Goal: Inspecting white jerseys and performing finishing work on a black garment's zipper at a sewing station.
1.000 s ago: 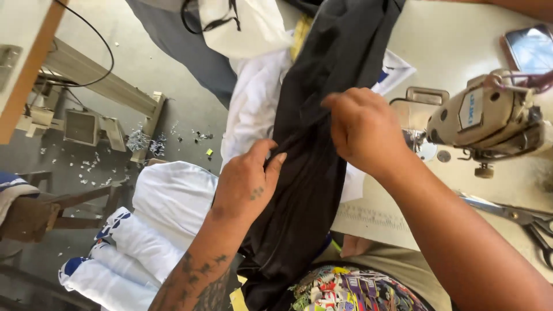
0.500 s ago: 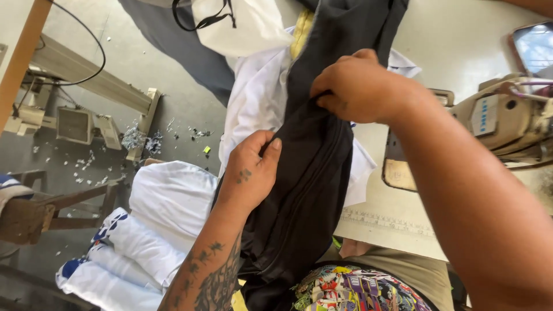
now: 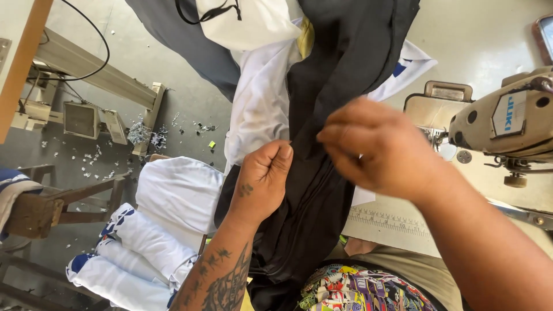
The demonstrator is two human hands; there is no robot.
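Across the pale worktop, a long black fabric garment is draping toward the person's lap. Left hand is gripping its edge, fingers closed in a fist. Right hand is pinching the same cloth, beside a beige sewing machine.

Black fabric, crumpled lengthwise across the lap

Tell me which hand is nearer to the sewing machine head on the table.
Right. The right hand is over the black fabric, just beside the sewing machine head. The left hand grips the fabric's other edge, farther from the machine.
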